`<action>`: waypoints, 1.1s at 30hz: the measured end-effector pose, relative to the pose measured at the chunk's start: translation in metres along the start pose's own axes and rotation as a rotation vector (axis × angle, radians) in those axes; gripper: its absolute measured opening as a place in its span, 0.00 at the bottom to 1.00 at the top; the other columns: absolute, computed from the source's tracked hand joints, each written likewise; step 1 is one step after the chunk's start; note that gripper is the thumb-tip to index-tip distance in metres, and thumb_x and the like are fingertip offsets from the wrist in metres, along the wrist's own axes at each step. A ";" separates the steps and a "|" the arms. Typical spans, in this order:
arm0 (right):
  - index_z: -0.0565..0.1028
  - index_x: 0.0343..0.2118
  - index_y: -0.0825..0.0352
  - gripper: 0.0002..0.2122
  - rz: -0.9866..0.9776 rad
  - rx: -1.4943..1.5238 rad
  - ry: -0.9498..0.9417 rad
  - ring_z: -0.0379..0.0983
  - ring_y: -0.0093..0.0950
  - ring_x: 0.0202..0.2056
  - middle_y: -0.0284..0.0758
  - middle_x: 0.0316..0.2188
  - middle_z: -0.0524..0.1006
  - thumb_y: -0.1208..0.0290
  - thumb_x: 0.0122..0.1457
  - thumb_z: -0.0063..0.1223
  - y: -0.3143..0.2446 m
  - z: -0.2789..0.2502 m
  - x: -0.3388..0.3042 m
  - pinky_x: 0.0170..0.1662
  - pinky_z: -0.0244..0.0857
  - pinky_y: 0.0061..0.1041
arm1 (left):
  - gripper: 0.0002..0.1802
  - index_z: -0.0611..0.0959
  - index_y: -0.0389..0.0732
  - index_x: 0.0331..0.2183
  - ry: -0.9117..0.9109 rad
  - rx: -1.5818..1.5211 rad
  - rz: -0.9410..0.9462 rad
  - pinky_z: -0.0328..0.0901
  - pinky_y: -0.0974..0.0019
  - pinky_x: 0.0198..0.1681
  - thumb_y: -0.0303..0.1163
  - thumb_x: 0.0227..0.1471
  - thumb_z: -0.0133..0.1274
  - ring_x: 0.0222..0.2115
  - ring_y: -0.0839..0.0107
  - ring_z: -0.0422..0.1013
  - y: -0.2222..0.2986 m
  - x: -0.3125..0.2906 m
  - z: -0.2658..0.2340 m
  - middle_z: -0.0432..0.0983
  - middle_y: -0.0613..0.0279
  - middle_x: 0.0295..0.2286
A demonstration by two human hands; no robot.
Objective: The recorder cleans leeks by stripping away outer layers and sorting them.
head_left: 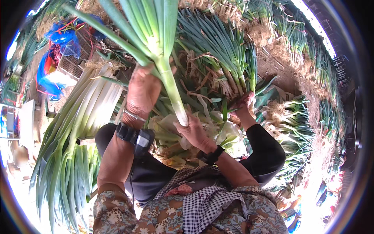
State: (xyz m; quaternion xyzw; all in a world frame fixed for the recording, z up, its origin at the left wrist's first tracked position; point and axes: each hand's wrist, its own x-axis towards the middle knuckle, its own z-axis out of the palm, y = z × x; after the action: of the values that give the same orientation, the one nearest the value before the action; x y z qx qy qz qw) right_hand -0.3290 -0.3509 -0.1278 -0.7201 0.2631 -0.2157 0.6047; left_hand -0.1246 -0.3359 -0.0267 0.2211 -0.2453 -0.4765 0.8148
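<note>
Landmark: leek stack. Held leek lies to its right, tilted, leaf fan uppermost, white base lowest. Left hand, just right of the stack: fingers closed around the leek's neck, some tips hidden behind it. Right hand, farther right: thumb and fingers pinched on the base. Risks: slick sheath could let the base slip; over-squeezing might crease the leaves; a wide left forearm swing could disturb the stack.
</note>
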 end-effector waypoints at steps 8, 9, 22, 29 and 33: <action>0.68 0.35 0.68 0.10 -0.120 -0.330 0.378 0.65 0.23 0.20 0.38 0.20 0.71 0.77 0.54 0.59 0.022 0.006 0.001 0.27 0.64 0.23 | 0.28 0.68 0.32 0.53 0.036 -0.007 -0.218 0.58 0.39 0.58 0.33 0.52 0.52 0.53 0.47 0.65 -0.011 -0.006 0.002 0.72 0.46 0.47; 0.68 0.34 0.68 0.10 -0.050 -0.318 0.353 0.66 0.23 0.21 0.38 0.21 0.72 0.76 0.54 0.58 0.022 0.004 0.002 0.27 0.63 0.23 | 0.27 0.68 0.29 0.52 0.039 0.037 -0.235 0.59 0.39 0.58 0.31 0.52 0.51 0.52 0.46 0.66 -0.009 -0.006 0.000 0.73 0.45 0.45; 0.74 0.35 0.67 0.06 0.276 0.409 -0.364 0.67 0.14 0.20 0.24 0.23 0.72 0.71 0.59 0.56 -0.015 -0.008 -0.010 0.24 0.62 0.16 | 0.21 0.70 0.28 0.48 0.209 0.120 -0.170 0.68 0.46 0.51 0.31 0.56 0.49 0.35 0.59 0.75 -0.005 -0.007 0.009 0.75 0.52 0.33; 0.70 0.35 0.67 0.10 0.430 0.968 -0.637 0.62 0.15 0.17 0.28 0.20 0.68 0.69 0.57 0.58 -0.089 -0.001 -0.027 0.19 0.56 0.16 | 0.28 0.70 0.34 0.49 0.008 -0.093 -0.213 0.72 0.64 0.32 0.46 0.57 0.50 0.27 0.71 0.73 -0.007 -0.019 0.012 0.74 0.63 0.29; 0.68 0.34 0.68 0.14 0.392 1.288 -0.830 0.57 0.17 0.13 0.29 0.17 0.65 0.66 0.54 0.60 -0.095 0.009 -0.035 0.16 0.52 0.17 | 0.22 0.78 0.34 0.40 -0.354 0.263 -0.508 0.66 0.70 0.23 0.44 0.55 0.53 0.23 0.79 0.69 -0.016 -0.025 0.023 0.75 0.67 0.26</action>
State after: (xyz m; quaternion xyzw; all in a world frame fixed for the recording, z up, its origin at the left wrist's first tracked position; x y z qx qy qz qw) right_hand -0.3388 -0.3094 -0.0355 -0.1905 -0.0387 0.0711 0.9783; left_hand -0.1594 -0.3240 -0.0232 0.2921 -0.3795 -0.6596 0.5793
